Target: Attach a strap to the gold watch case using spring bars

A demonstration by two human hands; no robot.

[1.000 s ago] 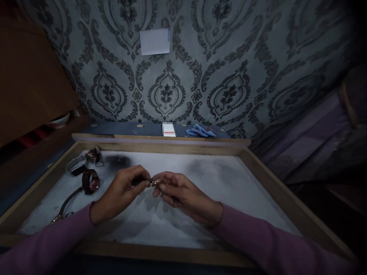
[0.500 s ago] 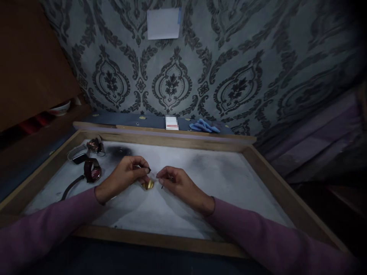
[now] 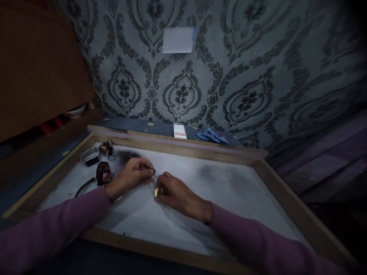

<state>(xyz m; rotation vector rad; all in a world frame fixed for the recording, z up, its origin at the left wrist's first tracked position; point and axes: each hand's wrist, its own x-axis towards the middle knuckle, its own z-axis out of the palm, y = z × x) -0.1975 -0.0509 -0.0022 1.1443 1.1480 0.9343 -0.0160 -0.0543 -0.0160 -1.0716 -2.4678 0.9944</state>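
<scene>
2 hands in purple sleeves are seen over a wooden-framed tray (image 3: 183,255) with a white, smudged floor; the right hand (image 3: 179,194) is laid low on the floor, its fingers closed over 1 small gold watch case (image 3: 157,191), which rests on the floor near the middle; just to its left, the left hand (image 3: 132,176) is pinched shut on 1 thin dark-tipped tool (image 3: 154,170), the tip held just above and beside the gold piece; the 2 hands are close together but not touching. Farther left in the tray, 3 watches are counted: 1 dark-strapped watch (image 3: 102,176), 1 pale-strapped watch (image 3: 89,158) and 1 metallic watch (image 3: 106,149). Behind the tray, 1 small white box (image 3: 179,131) and 1 blue cloth (image 3: 212,135) are set on a ledge; 1 white paper (image 3: 178,39) is fixed to the patterned wall.
</scene>
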